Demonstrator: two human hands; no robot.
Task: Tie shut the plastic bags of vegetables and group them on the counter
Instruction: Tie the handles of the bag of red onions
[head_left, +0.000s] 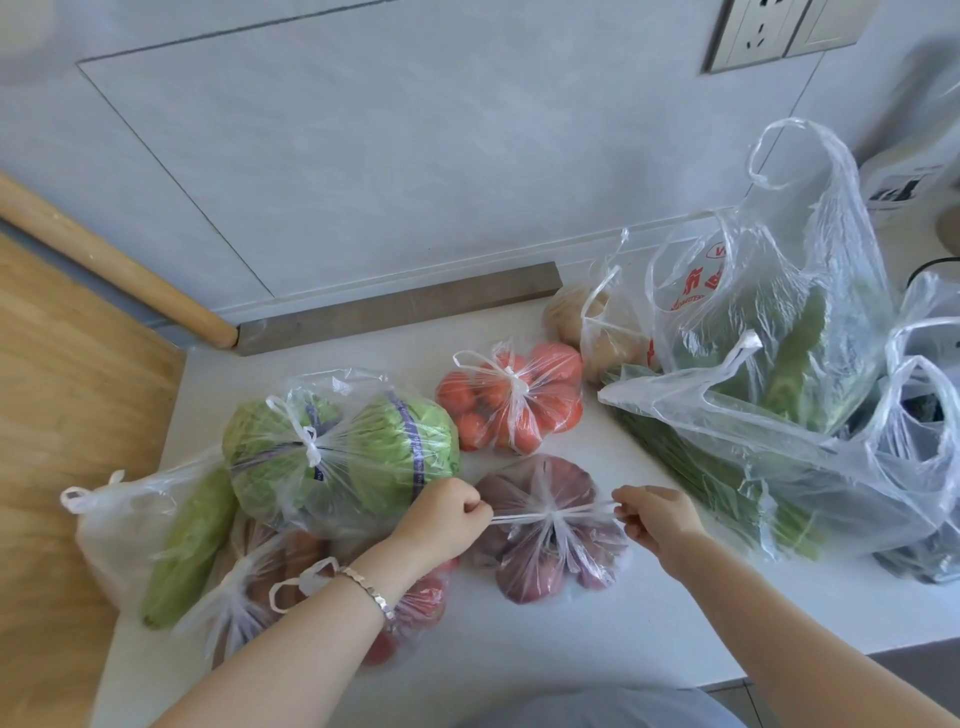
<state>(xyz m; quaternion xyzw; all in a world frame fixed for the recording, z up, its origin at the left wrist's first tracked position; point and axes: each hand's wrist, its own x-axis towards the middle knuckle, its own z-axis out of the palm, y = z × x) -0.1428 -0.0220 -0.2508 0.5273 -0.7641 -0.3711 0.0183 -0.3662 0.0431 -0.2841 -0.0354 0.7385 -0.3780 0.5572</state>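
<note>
The left hand (447, 519) and right hand (655, 524) each pinch a handle strip (587, 507) of the bag of purplish vegetables (540, 571), drawn taut to either side of the knot (554, 516). I'd pull level and evenly, low over the tabletop (597, 634), so the knot seats at the gathered neck without tearing the thin film. The bag lies front and centre, just beside the tied cabbage bag (343, 447) and near the tied tomato bag (511, 395). Open bags of greens (769, 332) stand at the right.

Both arms (291, 654) are bare. Just behind the left hand (447, 519), the wrist wears a thin silver bracelet (371, 597) — a row of small shiny beads. Lower down, a bit of the person's top (597, 709) shows — plain grey-blue cloth.
</note>
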